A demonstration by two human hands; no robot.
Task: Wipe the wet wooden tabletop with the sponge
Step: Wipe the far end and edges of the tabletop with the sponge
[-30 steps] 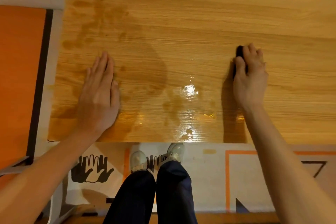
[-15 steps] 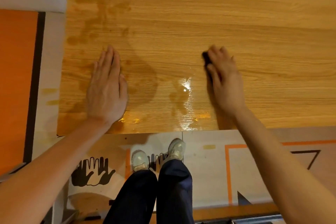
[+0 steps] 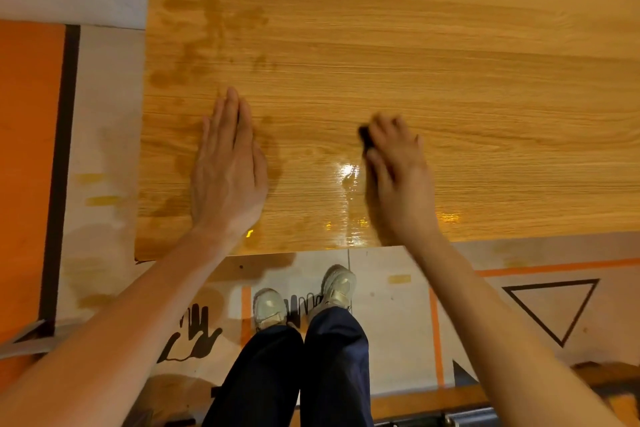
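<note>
- Currently, the wooden tabletop point(image 3: 450, 87) spans most of your view; damp patches darken its left part and wet sheen lies near the front edge.
- Your left hand point(image 3: 228, 170) lies flat, fingers together, beside that edge.
- Your right hand point(image 3: 398, 166) presses the dark sponge point(image 3: 365, 137), fingers curled over it; open board extends rightward.

tabletop point(image 3: 450, 62): bare far and right | obstacle: left hand point(image 3: 228, 166) flat near left edge
</note>
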